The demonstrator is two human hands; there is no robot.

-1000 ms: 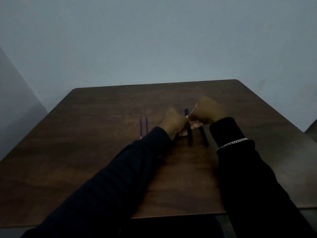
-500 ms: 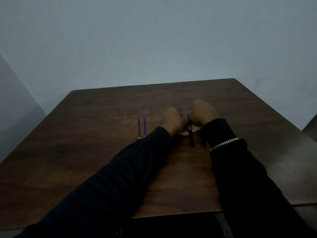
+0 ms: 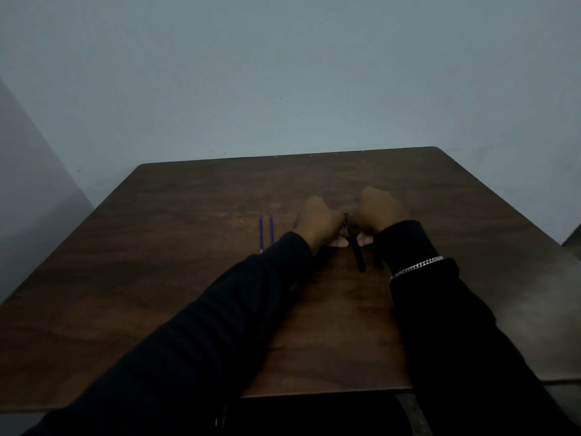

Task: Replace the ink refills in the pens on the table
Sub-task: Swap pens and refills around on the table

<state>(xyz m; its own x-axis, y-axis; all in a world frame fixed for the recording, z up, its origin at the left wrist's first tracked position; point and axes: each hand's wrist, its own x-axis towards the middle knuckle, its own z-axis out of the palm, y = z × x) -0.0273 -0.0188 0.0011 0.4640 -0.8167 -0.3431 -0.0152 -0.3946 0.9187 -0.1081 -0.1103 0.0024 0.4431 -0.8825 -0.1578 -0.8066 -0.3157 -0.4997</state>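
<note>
Dim grey wall backed the dark wooden table point(image 3: 188, 278), where over the past second both hands had sunk lower and drawn together, the left hand point(image 3: 317, 223) and right hand point(image 3: 382, 210) each curled and pinching the far part of a black pen point(image 3: 358, 256) whose near end lay on the wood. A second pen point(image 3: 379, 264) showed beside the right sleeve, and two purple refills point(image 3: 271, 229) lay untouched just left of the left hand. By this the pen was probably being opened, with no refill swapped yet.
</note>
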